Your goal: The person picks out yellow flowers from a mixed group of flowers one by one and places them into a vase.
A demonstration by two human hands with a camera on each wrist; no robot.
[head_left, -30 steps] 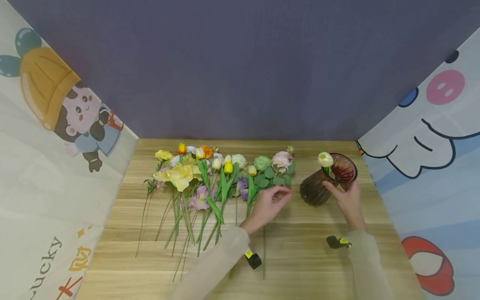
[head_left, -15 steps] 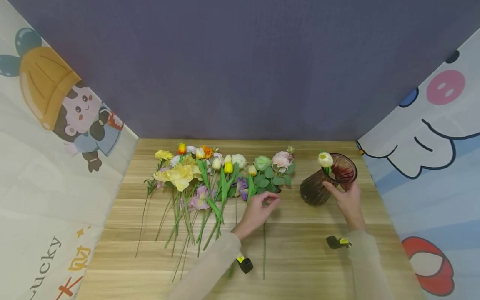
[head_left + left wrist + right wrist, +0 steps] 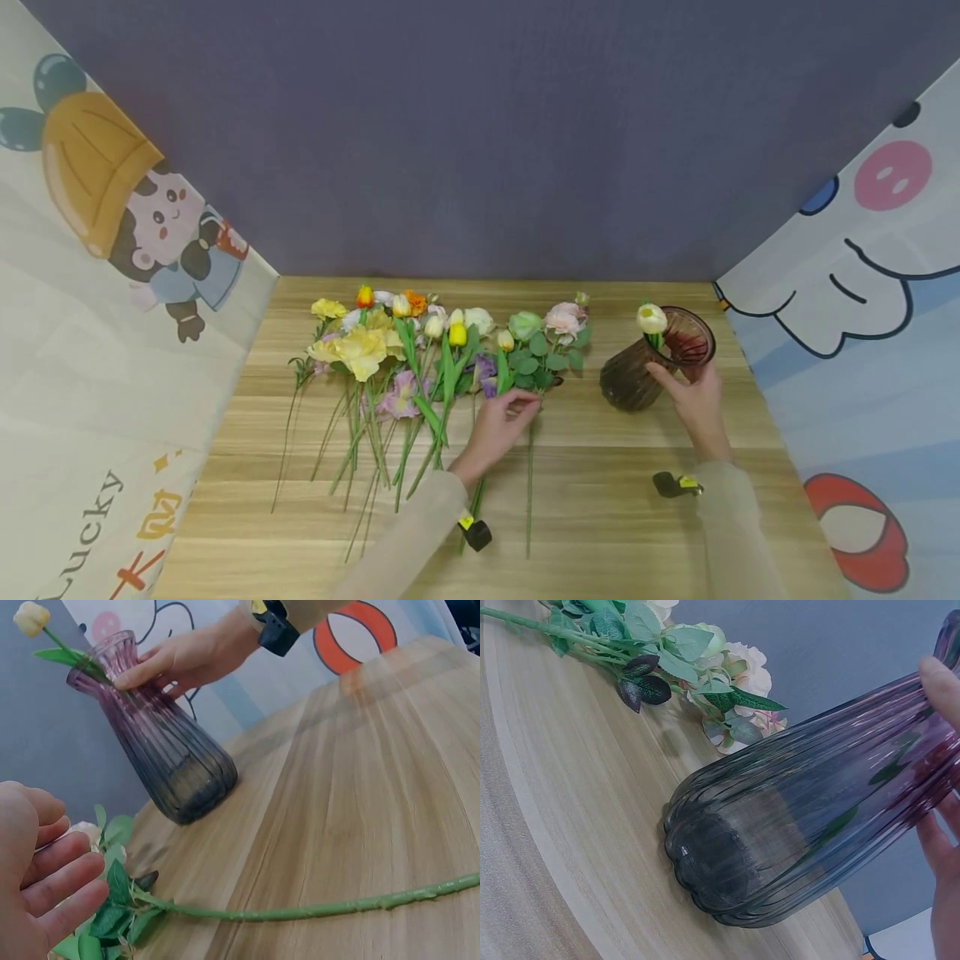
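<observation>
My right hand (image 3: pixel 697 410) grips the neck of a ribbed, purple-grey glass vase (image 3: pixel 632 377), thumb on the near side. The vase leans on its base edge, mouth to the upper right. One white tulip (image 3: pixel 651 319) stands in it, its stem and leaves showing through the glass in the right wrist view. My left hand (image 3: pixel 497 427) hovers over the flowers with loosely bent fingers (image 3: pixel 64 877) and nothing between them. Close by its fingertips is the leafy green stem (image 3: pixel 315 911) of a flower spray with pale pink roses (image 3: pixel 564 321).
Left of the vase, several artificial flowers lie side by side on the wooden table (image 3: pixel 600 517), among them a large yellow bloom (image 3: pixel 363 354), a yellow tulip (image 3: pixel 457 330) and a purple iris (image 3: pixel 485 375). A dark wall (image 3: pixel 487 150) rises behind, with printed panels at both sides.
My left hand has moved left and slightly down, away from the vase to beside the pink rose spray's stem. The right hand and the vase have stayed in place.
</observation>
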